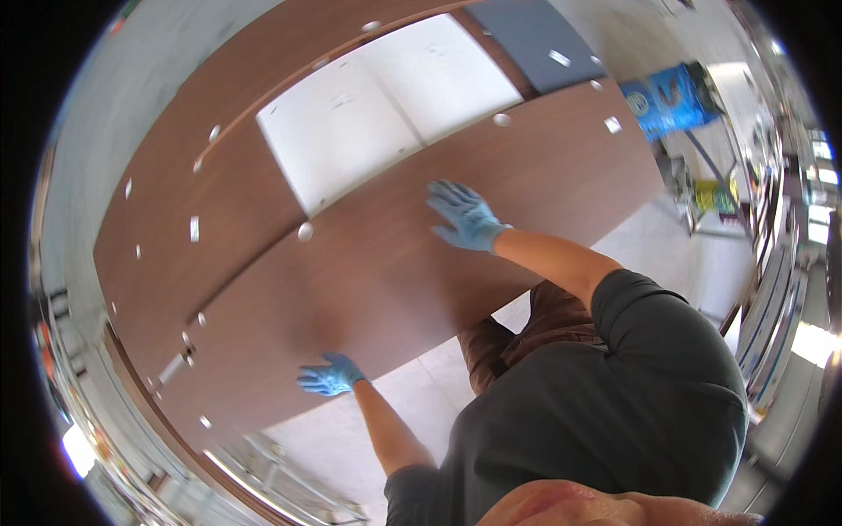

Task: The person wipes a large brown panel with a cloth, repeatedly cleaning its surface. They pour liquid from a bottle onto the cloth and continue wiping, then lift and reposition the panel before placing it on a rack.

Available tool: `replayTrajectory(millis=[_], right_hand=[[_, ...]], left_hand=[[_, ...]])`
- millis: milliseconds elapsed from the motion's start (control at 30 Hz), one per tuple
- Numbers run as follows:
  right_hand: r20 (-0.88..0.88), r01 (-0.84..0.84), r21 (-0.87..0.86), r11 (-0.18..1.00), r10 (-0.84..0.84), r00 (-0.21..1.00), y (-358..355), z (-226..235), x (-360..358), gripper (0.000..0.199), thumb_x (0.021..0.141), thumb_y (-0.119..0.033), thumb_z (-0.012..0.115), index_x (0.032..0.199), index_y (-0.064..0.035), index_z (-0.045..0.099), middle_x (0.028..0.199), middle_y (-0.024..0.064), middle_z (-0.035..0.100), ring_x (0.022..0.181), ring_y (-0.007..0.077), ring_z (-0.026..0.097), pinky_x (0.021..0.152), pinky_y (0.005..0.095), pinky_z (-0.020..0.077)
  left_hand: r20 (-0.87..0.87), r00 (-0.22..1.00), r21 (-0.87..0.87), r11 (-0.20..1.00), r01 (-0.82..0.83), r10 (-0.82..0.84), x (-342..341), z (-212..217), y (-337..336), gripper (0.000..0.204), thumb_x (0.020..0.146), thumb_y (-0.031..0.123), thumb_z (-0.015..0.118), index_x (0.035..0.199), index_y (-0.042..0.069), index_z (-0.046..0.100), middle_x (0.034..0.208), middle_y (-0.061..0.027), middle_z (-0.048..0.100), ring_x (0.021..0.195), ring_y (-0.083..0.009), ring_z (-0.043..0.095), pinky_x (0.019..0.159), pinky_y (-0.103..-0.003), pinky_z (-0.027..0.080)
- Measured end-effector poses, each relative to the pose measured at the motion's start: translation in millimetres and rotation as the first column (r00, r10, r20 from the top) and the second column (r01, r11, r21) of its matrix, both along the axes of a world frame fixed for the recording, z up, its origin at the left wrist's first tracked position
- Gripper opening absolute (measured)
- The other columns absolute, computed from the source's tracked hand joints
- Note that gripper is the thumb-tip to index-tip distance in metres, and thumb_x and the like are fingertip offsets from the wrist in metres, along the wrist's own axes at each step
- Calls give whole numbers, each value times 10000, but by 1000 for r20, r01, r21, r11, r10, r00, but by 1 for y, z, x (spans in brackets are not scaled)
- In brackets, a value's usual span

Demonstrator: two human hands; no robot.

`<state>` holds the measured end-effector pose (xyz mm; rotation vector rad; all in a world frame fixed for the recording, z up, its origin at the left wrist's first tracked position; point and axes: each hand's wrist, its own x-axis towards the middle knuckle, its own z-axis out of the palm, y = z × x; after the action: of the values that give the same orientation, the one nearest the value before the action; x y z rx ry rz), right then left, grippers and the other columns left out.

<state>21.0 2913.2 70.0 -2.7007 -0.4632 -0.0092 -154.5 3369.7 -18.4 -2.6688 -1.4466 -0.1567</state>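
Note:
A long brown wood-look panel stretches in front of me from lower left to upper right. My left hand, in a light blue glove, is over its near edge toward the left, fingers spread. Farther right, over the middle of the same panel, is my right hand, gloved alike, with its fingers stretched out flat. Neither hand holds anything. Whether the palms press on the surface or hover just above it, I cannot tell. Small white round pads dot the panel's far edge.
Beyond lie white panels, a dark grey panel and another brown panel with small white labels. A blue printed bag is at the right by a metal frame. Metal rails run at the lower left.

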Motion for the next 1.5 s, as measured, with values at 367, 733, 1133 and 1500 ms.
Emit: replayTrajectory(millis=[367, 733, 1133, 1500], right_hand=[[-85, 968, -133, 214, -975, 204, -405, -49, -196, 686, 986, -467, 649, 1502, -34, 521, 1634, 200, 462, 1532, 378, 401, 1254, 496, 332], [-719, 932, 43, -359, -659, -221, -575, -90, -253, 779, 1038, -599, 509, 1510, 19, 558, 1471, 257, 632, 1405, 421, 566, 1214, 455, 394], [-720, 870, 3, -493, -605, -340, -588, -71, -195, 572, 1019, -474, 549, 1312, 5, 658, 1264, 277, 724, 1232, 458, 666, 1052, 491, 511], [-648, 957, -91, -277, -713, -268, -600, -67, -206, 447, 1045, -417, 535, 1230, -34, 670, 1130, 264, 752, 1119, 483, 684, 965, 551, 533]], left_hand=[[109, 284, -334, 234, 913, -953, 139, 95, -459, 747, 949, 325, 678, 1589, 18, 446, 1699, -251, 335, 1576, -479, 275, 1249, -591, 274], [80, -107, -456, -132, 880, -991, 144, 58, -802, 782, 961, 421, 646, 1566, -36, 455, 1704, -259, 328, 1595, -472, 243, 1255, -596, 255], [-166, -200, -419, -114, 901, -966, 169, 24, -909, 1020, 973, 699, 534, 1652, -11, 259, 1721, -360, 144, 1593, -583, 81, 1135, -743, 245], [-193, -165, -365, -85, 927, -967, 164, 1, -913, 1068, 1000, 731, 482, 1680, -22, 148, 1729, -386, 14, 1591, -613, -16, 1136, -788, 175]])
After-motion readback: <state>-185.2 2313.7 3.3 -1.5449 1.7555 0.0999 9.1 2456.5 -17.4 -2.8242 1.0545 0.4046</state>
